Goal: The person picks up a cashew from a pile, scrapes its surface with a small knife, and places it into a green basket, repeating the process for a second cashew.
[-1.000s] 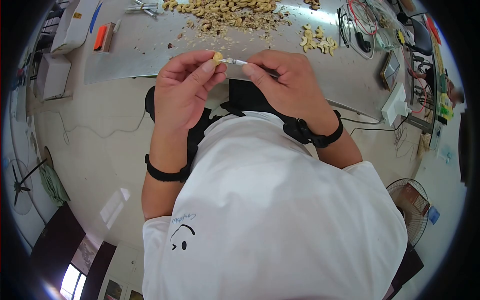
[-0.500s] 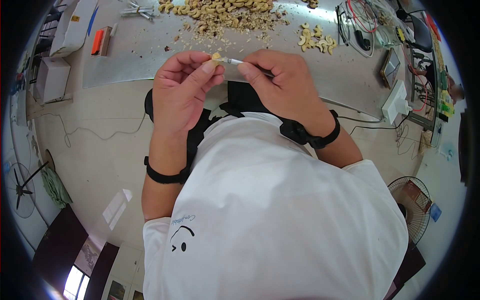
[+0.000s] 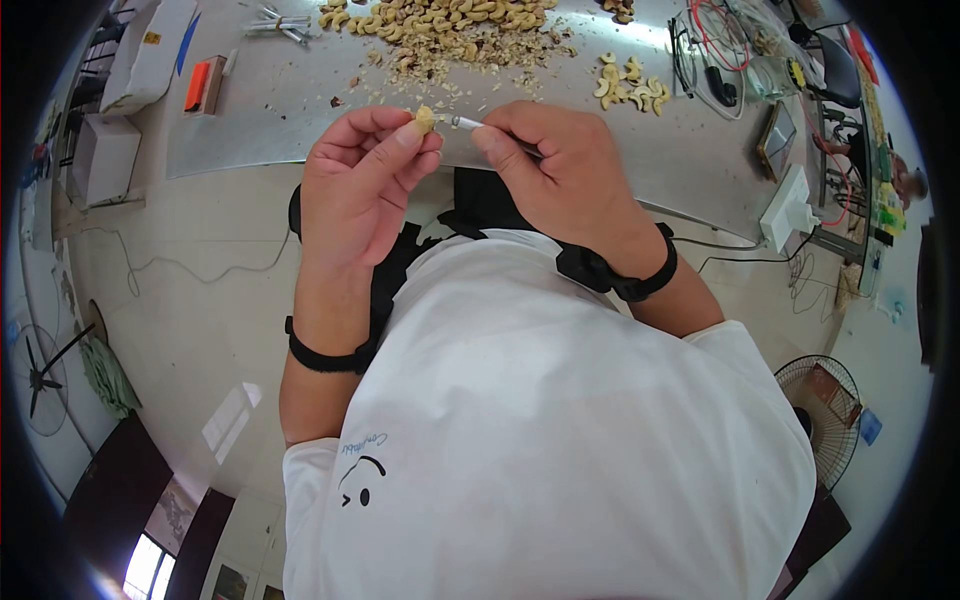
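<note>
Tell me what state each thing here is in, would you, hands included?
Left hand: pinching a cashew
Cashew: held up off the table
Right hand: gripping a slim tool
Slim tool: tip towards the cashew; contact unclear
Large cashew pile: heaped, loose
Crumbs: scattered
Smaller cashew group: loosely clustered
Left-side fan: blades distinct, apparently still

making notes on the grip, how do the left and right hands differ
The left hand turns its palm to the camera; the right hand shows its back. The left hand pinches a pale nut; the right hand grips a slim tool. Both hands are closed on something, with a black strap behind each.
</note>
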